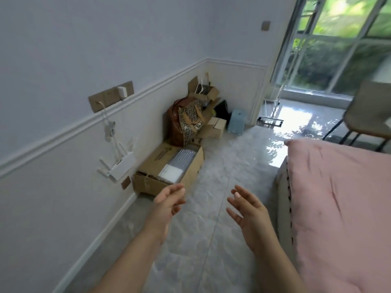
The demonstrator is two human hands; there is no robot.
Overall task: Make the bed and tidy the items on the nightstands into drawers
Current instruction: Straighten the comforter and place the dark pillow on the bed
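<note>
Both hands out in front above the pale tiled floor [211, 240], apart from each other and holding nothing: left hand [167, 205] with fingers loosely bent, palm turned inward; right hand [249, 212] with fingers spread and relaxed. Just to the right, the bed [283, 199] under a pink quilt [342, 208], its corner reaching toward the window side. Along the left wall, a white router [121, 167] hung low with cables up to a socket strip [111, 96]. Beyond the left hand, an open cardboard box [169, 166] on the floor against the wall. Farther back in the corner, a patterned bag [190, 121], more boxes and a light blue stool [237, 121]. Farthest, a chair [368, 115] at right and a bright window [338, 45] with greenery outside.
</note>
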